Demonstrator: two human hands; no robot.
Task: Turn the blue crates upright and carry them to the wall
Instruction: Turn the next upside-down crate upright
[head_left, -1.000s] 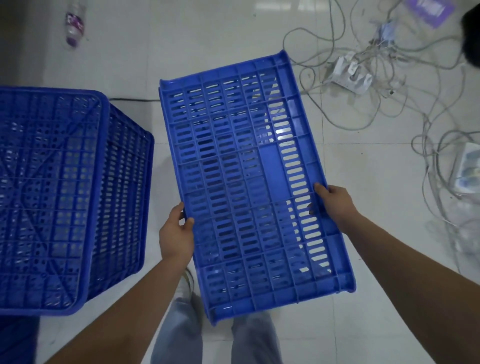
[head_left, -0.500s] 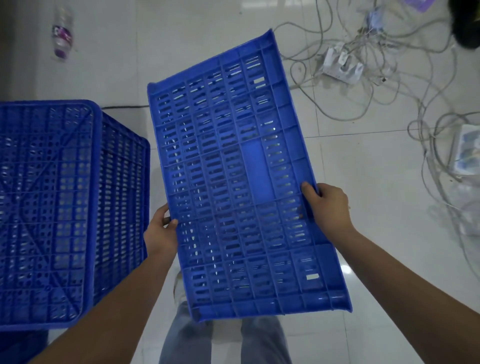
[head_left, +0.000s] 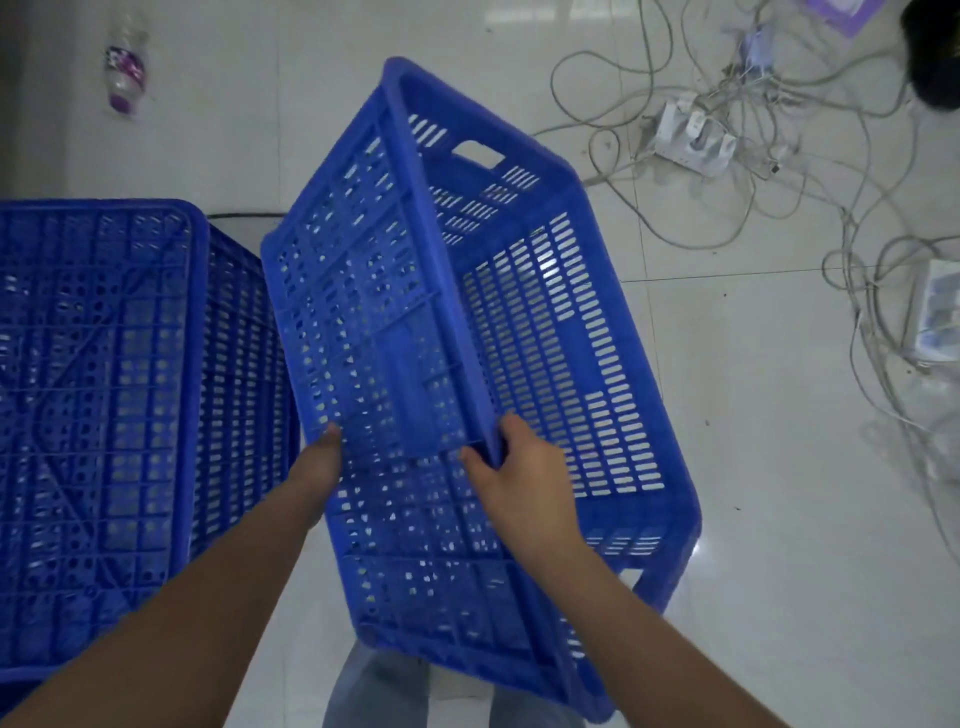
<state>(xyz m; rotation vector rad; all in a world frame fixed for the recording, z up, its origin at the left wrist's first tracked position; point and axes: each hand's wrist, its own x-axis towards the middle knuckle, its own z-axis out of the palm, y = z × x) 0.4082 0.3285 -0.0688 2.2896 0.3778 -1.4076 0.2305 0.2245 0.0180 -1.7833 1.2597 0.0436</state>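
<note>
I hold a blue slotted crate in the air in front of me, tipped on its side with its open mouth turned up and to the right. My right hand grips the crate's upper long rim, thumb on one side and fingers on the other. My left hand holds the lower left edge, and its fingers are hidden behind the wall. A second blue crate stands upside down on the floor at the left, close beside the held one.
White tiled floor all round. A tangle of grey cables and a white power strip lie at the upper right, with a white box at the right edge. A plastic bottle lies at the upper left.
The crate has rolled from showing its flat slotted side to showing its open inside. My right hand has moved from the right edge to the raised rim near the middle.
</note>
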